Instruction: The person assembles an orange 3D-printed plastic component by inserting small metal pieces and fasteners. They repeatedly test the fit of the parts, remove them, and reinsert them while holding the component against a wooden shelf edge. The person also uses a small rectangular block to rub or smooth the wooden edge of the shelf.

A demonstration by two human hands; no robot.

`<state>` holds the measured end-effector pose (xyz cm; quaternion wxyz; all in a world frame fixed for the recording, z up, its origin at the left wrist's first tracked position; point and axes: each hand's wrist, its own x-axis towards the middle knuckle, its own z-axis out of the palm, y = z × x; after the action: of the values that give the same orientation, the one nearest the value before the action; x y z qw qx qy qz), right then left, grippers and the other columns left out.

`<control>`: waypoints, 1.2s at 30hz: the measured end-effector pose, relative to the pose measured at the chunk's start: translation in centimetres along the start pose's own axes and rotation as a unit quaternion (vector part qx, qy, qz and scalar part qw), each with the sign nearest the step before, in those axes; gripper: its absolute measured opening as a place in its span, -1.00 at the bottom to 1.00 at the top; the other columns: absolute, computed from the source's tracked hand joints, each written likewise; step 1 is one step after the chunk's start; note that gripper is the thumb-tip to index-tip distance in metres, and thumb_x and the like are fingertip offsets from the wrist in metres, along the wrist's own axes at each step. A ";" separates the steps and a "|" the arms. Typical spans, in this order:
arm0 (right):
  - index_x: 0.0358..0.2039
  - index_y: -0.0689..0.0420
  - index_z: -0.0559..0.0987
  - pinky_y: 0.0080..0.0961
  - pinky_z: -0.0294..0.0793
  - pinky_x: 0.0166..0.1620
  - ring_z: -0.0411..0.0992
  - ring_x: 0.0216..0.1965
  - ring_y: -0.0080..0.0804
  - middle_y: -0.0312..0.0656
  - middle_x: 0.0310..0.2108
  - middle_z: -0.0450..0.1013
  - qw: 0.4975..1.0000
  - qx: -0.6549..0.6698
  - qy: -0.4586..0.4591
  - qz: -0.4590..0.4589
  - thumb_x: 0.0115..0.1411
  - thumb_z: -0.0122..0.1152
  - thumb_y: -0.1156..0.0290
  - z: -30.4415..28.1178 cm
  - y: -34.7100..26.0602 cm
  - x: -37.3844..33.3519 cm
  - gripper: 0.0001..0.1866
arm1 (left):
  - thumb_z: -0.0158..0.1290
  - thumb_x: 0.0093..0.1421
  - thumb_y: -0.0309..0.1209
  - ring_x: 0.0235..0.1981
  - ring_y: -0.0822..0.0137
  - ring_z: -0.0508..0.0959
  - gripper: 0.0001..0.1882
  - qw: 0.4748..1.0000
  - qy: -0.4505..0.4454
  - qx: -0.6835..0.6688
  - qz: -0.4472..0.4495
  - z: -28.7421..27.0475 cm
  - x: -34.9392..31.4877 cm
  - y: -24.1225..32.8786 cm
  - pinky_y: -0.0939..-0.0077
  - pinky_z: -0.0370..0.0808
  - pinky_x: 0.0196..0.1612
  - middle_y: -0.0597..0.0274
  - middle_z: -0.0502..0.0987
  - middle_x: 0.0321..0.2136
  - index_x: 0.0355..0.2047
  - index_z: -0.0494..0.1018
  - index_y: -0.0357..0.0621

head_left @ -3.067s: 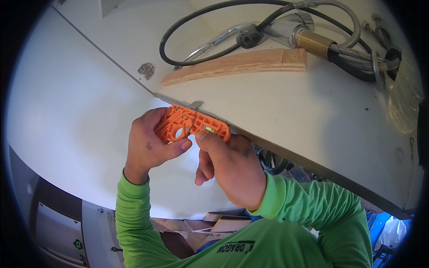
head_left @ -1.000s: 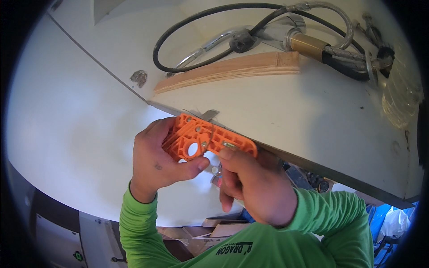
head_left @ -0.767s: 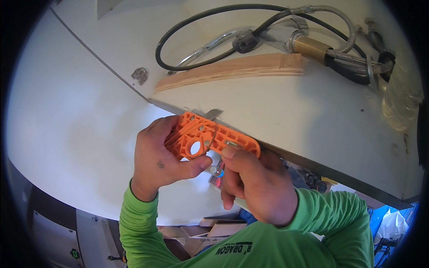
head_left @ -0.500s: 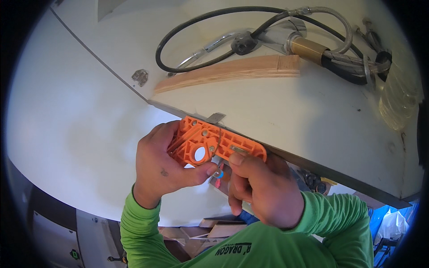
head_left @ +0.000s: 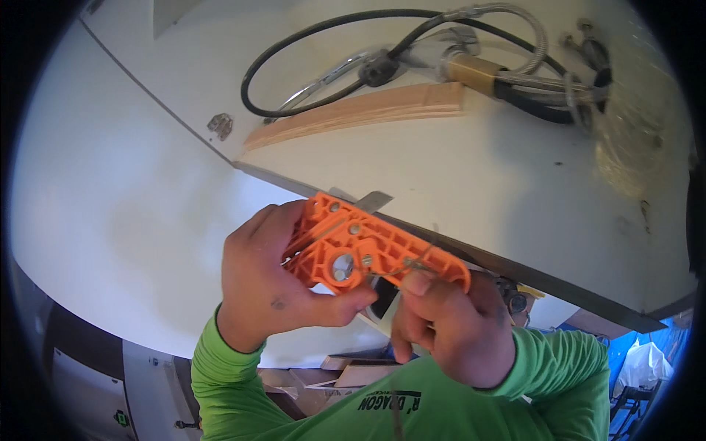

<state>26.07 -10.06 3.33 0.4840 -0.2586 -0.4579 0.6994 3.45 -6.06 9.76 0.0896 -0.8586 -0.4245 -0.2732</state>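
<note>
My left hand (head_left: 259, 273) grips the left end of an orange plastic tool (head_left: 384, 248) with a ribbed frame, a round hole and metal fasteners. Its thumb lies along the lower edge near that hole. At the tool's right end, my right hand (head_left: 461, 323) is closed on it, thumb pressed on its face and fingers curled below. A thin wire-like piece (head_left: 432, 246) runs near that thumb; what it joins is unclear. Beyond the tool's upper edge a flat metal strip (head_left: 373, 201) sticks out. The tool is held beside the dark edge of a white panel.
On the white panel (head_left: 507, 169) lie a curved wooden strip (head_left: 360, 114), a looped black hose (head_left: 254, 70) and a metal fitting with braided hoses (head_left: 471, 70). Clear plastic wrap (head_left: 636, 140) is at the right. A metal hinge-like piece (head_left: 220, 126) sits at the left.
The orange tool and my right hand have shifted a little right and down. The thin wire has moved from across the tool's middle to beside my right thumb. The view has shifted slightly.
</note>
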 end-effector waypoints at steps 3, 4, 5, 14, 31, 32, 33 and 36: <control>-0.58 0.18 0.39 -0.44 0.43 -0.36 0.41 -0.55 -0.36 -0.24 -0.69 0.24 1.000 0.019 -0.013 -0.010 0.43 -0.08 0.17 -0.9 -1.0 -2.7 -0.53 | 0.56 -0.40 0.13 -0.42 0.17 0.65 -0.02 1.000 0.026 0.000 0.000 1.0 -0.4 3.3 0.39 0.60 -0.30 0.03 0.62 -0.38 -0.12 0.54 -0.43; -0.58 0.18 0.40 -0.45 0.43 -0.36 0.41 -0.54 -0.38 -0.24 -0.68 0.26 1.000 0.022 -0.020 0.003 0.44 -0.08 0.16 -1.2 -1.0 -3.5 -0.53 | 0.55 -0.39 0.13 -0.42 0.18 0.64 -0.02 0.999 0.039 -0.029 -0.015 1.4 -1.1 3.7 0.39 0.60 -0.30 0.04 0.62 -0.38 -0.11 0.53 -0.43; -0.58 0.18 0.41 -0.46 0.43 -0.35 0.41 -0.53 -0.39 -0.24 -0.67 0.28 0.999 0.024 -0.028 0.018 0.44 -0.08 0.15 -1.4 -0.7 -4.1 -0.52 | 0.55 -0.38 0.14 -0.42 0.19 0.64 -0.01 0.997 0.053 -0.057 -0.029 1.9 -2.1 3.6 0.40 0.60 -0.30 0.04 0.61 -0.37 -0.11 0.52 -0.43; -0.27 0.20 0.60 -0.58 0.40 -0.33 0.42 -0.40 -0.61 -0.30 -0.43 0.49 0.986 -0.114 -0.121 0.025 0.44 0.13 -0.01 -2.2 7.4 -7.0 -0.54 | 0.52 -0.22 0.13 -0.40 0.29 0.61 -0.07 0.978 0.051 -0.147 -0.137 0.2 -14.9 0.7 0.46 0.57 -0.30 0.09 0.58 -0.35 -0.07 0.51 -0.44; -0.11 0.27 0.64 -0.17 0.46 -0.06 0.43 -0.14 -0.01 -0.04 -0.23 0.47 0.498 -0.768 0.102 -0.389 0.03 0.35 0.64 19.0 9.4 3.2 -0.66 | 0.51 -0.19 0.06 -0.46 0.25 0.58 -0.14 0.933 0.063 -0.253 -0.247 2.8 -38.9 -18.6 0.42 0.54 -0.33 0.09 0.58 -0.37 -0.06 0.54 -0.41; -0.09 0.27 0.64 -0.18 0.46 -0.05 0.43 -0.14 0.00 -0.04 -0.21 0.47 0.506 -0.775 0.100 -0.366 0.04 0.34 0.65 19.6 10.2 3.9 -0.64 | 0.52 -0.20 0.03 -0.46 0.24 0.58 -0.15 0.936 0.062 -0.254 -0.237 3.1 -39.6 -19.7 0.41 0.53 -0.34 0.10 0.58 -0.38 -0.06 0.54 -0.40; -0.09 0.27 0.64 -0.19 0.46 -0.05 0.43 -0.13 0.01 -0.04 -0.21 0.47 0.509 -0.775 0.090 -0.364 0.04 0.34 0.66 20.4 11.0 4.7 -0.64 | 0.51 -0.17 -0.03 -0.40 0.31 0.58 -0.17 0.933 0.030 -0.257 -0.250 3.0 -40.4 -20.5 0.45 0.55 -0.28 0.11 0.60 -0.34 -0.03 0.52 -0.42; -0.07 0.26 0.64 -0.20 0.46 -0.05 0.43 -0.13 0.01 -0.03 -0.19 0.47 0.522 -0.773 0.067 -0.355 0.04 0.33 0.66 22.6 12.7 6.7 -0.62 | 0.50 -0.12 -0.20 -0.28 0.44 0.60 -0.20 0.923 -0.034 -0.270 -0.274 2.3 -42.3 -22.8 0.51 0.57 -0.15 0.13 0.63 -0.25 0.05 0.48 -0.46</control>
<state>-0.38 -14.18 2.64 0.3316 -0.3933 -0.8389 -0.1777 -34.11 -19.75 -16.97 -0.2384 -0.7094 -0.5558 -0.3620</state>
